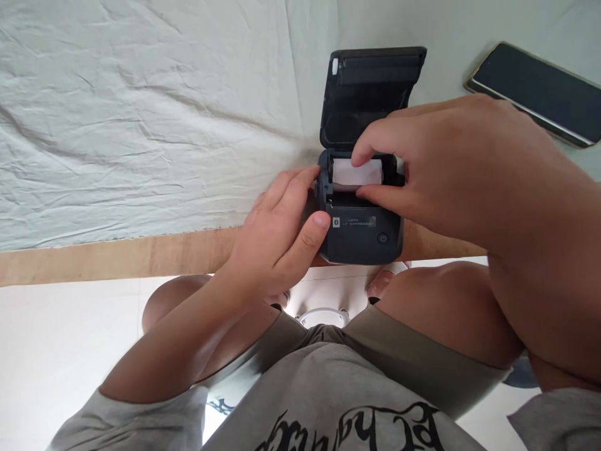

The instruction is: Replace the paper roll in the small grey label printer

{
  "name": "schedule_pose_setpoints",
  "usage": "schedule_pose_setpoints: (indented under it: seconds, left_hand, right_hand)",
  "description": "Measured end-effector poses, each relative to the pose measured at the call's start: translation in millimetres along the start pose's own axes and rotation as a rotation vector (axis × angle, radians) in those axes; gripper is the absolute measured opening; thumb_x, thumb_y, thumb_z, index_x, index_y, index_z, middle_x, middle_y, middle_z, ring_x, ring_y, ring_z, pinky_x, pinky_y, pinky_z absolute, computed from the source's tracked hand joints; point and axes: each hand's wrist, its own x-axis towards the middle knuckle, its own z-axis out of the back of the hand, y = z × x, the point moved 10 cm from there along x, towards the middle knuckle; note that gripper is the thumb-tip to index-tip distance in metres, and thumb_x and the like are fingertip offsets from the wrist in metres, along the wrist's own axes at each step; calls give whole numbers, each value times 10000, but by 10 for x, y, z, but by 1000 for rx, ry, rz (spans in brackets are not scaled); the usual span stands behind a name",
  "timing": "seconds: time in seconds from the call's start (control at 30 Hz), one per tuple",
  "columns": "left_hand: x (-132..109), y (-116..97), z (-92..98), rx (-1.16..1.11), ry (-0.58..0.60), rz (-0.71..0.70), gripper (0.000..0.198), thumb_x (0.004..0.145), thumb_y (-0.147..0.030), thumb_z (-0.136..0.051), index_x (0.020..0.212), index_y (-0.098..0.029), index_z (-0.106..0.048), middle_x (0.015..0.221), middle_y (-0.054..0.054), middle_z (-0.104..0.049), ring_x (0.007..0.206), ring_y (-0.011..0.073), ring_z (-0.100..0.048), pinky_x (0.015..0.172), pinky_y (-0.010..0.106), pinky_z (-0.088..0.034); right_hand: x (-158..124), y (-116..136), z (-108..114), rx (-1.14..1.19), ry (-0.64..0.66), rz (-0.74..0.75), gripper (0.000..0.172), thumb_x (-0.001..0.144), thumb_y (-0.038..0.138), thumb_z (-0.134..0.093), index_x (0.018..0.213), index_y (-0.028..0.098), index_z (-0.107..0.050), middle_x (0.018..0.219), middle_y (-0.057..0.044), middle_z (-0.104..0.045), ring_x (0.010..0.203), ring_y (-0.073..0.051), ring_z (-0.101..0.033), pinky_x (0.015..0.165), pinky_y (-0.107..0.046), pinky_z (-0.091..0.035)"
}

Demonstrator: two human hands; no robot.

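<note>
A dark portable label printer [357, 241] sits at the table's front edge with its lid [370, 94] raised and tilted back. In its compartment lies a white paper roll [345, 174]. My right hand [451, 163] reaches in from the right, the index finger on top of the roll and the thumb at its near side. The right end of the roll is partly hidden by that hand. Against the printer's left side, my left hand [282, 232] steadies the body, fingertips at the back corner and thumb on the front left edge. A power button shows on the printer's front right.
A phone [539, 88] with a dark screen lies at the back right. A wrinkled pale cloth [141, 125] covers the table, leaving a bare wooden strip [117, 257] along the front edge. My legs are below that edge.
</note>
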Motion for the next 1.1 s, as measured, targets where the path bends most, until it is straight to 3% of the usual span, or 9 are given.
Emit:
schedule_pose_setpoints:
  seconds: [0.2, 0.37, 0.5, 0.57, 0.73, 0.9, 0.97, 1.03, 1.1]
  left_hand:
    - [8, -20, 6, -6, 18, 23, 799, 1185, -831, -239, 1688, -300, -561, 1705, 141, -657, 1555, 395, -645, 1308, 647, -566]
    - [2, -41, 18, -13, 7, 5, 855, 1191, -831, -230, 1672, -214, -574, 1684, 178, -667, 1539, 373, -663, 1291, 593, -578]
    - [-11, 18, 3, 66, 5, 61, 841, 1202, -806, -190, 1685, -225, -561, 1793, 143, -606, 1760, 401, -462, 1478, 665, -310]
    - [-2, 55, -31, 100, 33, 102, 844, 1208, -785, -189, 1706, -197, -533, 1773, 153, -630, 1773, 411, -447, 1504, 710, -200]
    - [71, 47, -81, 86, 67, 129, 801, 1174, -755, -304, 1659, -174, -565, 1696, 185, -695, 1680, 424, -565, 1460, 733, -300]
    - [103, 49, -82, 112, 51, 133, 787, 1103, -717, -433, 1607, -137, -602, 1653, 215, -715, 1662, 468, -566, 1440, 737, -341]
    - [98, 47, -91, 122, 56, 116, 783, 1094, -707, -431, 1614, -145, -599, 1660, 214, -707, 1652, 473, -575, 1432, 746, -349]
    - [93, 38, -96, 133, 59, 95, 789, 1085, -699, -439, 1636, -154, -586, 1675, 214, -698, 1645, 476, -584, 1426, 752, -353]
    - [91, 32, -99, 149, 65, 82, 823, 1073, -695, -451, 1671, -141, -566, 1695, 220, -682, 1649, 471, -586, 1430, 735, -356]
  right_hand:
    - [-34, -79, -9, 30, -75, 39, 53, 928, 341, -804, 941, 290, -814, 632, -9, -545, 587, -135, -317, 577, -340, -201]
    - [-187, 200, 196, 42, -189, 125, 172, 996, 286, -699, 837, 257, -760, 719, -7, -688, 669, -156, -507, 577, -336, -288]
    - [-387, 464, 315, 110, -310, 238, 166, 1007, 150, -694, 866, 232, -725, 917, 48, -821, 767, -99, -694, 576, -303, -422]
    - [-477, 516, 298, 184, -340, 286, 165, 998, 109, -718, 892, 236, -731, 961, 68, -839, 778, -71, -730, 571, -265, -463]
    - [-586, 433, 177, 273, -301, 276, 137, 1026, 161, -734, 936, 256, -774, 1050, 46, -846, 746, -68, -731, 594, -238, -517]
    - [-621, 282, 239, 417, -343, 272, 36, 1032, 235, -776, 1065, 248, -772, 1171, 1, -833, 640, -14, -601, 564, -212, -489]
    - [-572, 67, 263, 483, -407, 115, 112, 1010, 210, -765, 1115, 248, -772, 1289, -42, -819, 775, -48, -694, 557, -206, -496]
    - [-527, -159, 254, 570, -474, -67, 228, 954, 186, -752, 1172, 249, -741, 1377, -84, -777, 1206, -166, -795, 551, -196, -519]
    - [-477, -284, 238, 647, -523, -177, 356, 882, 150, -713, 1222, 248, -671, 1392, -112, -727, 1571, -238, -649, 530, -184, -510]
